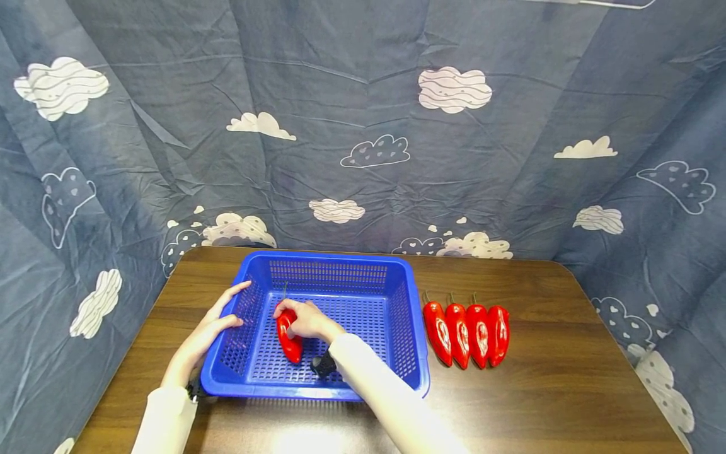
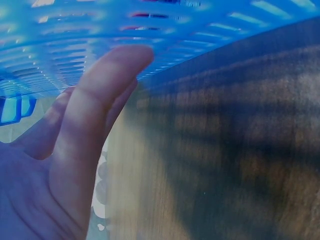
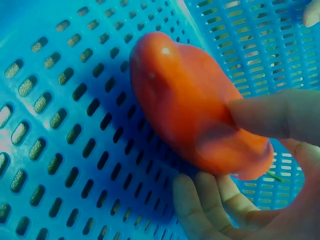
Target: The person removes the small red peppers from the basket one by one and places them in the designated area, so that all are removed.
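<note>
My right hand (image 1: pixel 309 320) pinches a red pepper (image 1: pixel 290 340) between thumb and fingers, inside a blue plastic basket (image 1: pixel 317 392). In the right wrist view the red pepper (image 3: pixel 175 100) lies at or just over the slotted floor; whether it touches is unclear. Its green stem (image 3: pixel 274 176) shows past my fingers. My left hand (image 1: pixel 201 334) is at the basket's left side, its fingers fairly straight, two fingertips over the rim. From the left wrist, a digit of the left hand (image 2: pixel 85 120) reaches up against the slotted outer wall (image 2: pixel 200 30).
Several more red peppers (image 1: pixel 466 334) lie side by side on the wooden table (image 1: pixel 544 378), right of the basket. A dark grey curtain with cloud prints (image 1: pixel 340 94) hangs behind and at both sides. A black wrist device (image 1: pixel 324 364) is on my right wrist.
</note>
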Demonstrator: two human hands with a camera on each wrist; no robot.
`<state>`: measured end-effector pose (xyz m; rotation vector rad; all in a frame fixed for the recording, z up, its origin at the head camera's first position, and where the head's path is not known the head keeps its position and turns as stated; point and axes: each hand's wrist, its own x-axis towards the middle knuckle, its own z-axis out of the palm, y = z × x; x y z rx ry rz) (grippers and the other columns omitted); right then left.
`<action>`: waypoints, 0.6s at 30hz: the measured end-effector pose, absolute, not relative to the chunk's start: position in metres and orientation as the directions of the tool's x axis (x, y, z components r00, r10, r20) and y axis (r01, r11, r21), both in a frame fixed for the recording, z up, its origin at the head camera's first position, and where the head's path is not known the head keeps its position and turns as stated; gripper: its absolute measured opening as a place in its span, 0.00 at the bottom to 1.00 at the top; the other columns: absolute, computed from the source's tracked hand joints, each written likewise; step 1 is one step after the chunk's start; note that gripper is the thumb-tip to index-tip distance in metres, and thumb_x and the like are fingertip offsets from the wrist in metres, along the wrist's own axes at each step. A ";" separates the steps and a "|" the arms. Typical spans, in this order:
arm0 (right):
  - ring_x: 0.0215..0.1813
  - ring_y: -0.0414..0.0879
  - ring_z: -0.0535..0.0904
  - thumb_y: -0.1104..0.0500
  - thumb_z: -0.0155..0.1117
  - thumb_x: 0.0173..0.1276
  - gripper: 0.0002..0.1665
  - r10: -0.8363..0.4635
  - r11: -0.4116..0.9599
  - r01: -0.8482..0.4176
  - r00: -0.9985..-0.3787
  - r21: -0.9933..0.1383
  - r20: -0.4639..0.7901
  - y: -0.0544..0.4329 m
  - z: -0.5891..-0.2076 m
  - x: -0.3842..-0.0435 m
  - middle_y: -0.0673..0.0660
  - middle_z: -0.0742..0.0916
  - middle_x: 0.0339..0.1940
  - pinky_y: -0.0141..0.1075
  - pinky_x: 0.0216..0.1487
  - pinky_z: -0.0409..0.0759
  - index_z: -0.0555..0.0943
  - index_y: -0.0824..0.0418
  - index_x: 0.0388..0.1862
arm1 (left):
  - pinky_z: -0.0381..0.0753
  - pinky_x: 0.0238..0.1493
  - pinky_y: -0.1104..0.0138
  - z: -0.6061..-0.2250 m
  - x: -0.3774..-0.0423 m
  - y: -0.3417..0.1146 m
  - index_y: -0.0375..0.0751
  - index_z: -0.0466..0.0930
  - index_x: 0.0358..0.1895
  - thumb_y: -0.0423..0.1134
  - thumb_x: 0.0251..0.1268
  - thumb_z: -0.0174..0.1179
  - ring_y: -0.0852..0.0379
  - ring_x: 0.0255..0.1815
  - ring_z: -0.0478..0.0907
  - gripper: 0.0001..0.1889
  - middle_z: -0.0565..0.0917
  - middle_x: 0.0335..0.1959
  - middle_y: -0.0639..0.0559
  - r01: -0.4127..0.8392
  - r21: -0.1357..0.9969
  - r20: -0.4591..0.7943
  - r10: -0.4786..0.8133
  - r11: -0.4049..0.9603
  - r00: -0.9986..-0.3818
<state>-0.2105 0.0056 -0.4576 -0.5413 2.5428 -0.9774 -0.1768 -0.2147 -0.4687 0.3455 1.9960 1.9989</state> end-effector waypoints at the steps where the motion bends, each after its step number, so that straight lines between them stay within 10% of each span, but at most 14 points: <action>1: 0.45 0.48 0.68 0.72 0.68 0.45 0.24 -0.465 0.686 -0.219 -0.865 -0.694 -0.187 0.006 -0.458 -0.211 0.52 0.85 0.39 0.34 0.42 0.68 0.80 0.54 0.42 | 0.76 0.47 0.54 -0.469 -0.177 -0.215 0.50 0.49 0.75 0.26 0.62 0.45 0.40 0.56 0.66 0.37 0.54 0.68 0.31 -0.041 0.999 -0.040 0.372 0.003 -0.927; 10: 0.47 0.51 0.67 0.73 0.69 0.44 0.21 -0.439 0.655 -0.228 -0.891 -0.720 -0.117 0.013 -0.455 -0.210 0.56 0.85 0.40 0.35 0.41 0.71 0.80 0.57 0.39 | 0.75 0.46 0.51 -0.468 -0.176 -0.214 0.51 0.48 0.75 0.26 0.62 0.44 0.38 0.56 0.66 0.37 0.52 0.69 0.31 -0.072 0.997 -0.061 0.375 -0.016 -0.925; 18: 0.31 0.44 0.73 0.79 0.61 0.48 0.24 -0.431 0.469 -0.045 -0.883 -0.882 -0.184 0.025 -0.449 -0.210 0.56 0.79 0.36 0.32 0.21 0.73 0.79 0.62 0.44 | 0.75 0.46 0.51 -0.470 -0.175 -0.216 0.53 0.48 0.75 0.25 0.62 0.44 0.38 0.56 0.65 0.38 0.52 0.69 0.32 -0.083 0.996 -0.067 0.376 -0.026 -0.924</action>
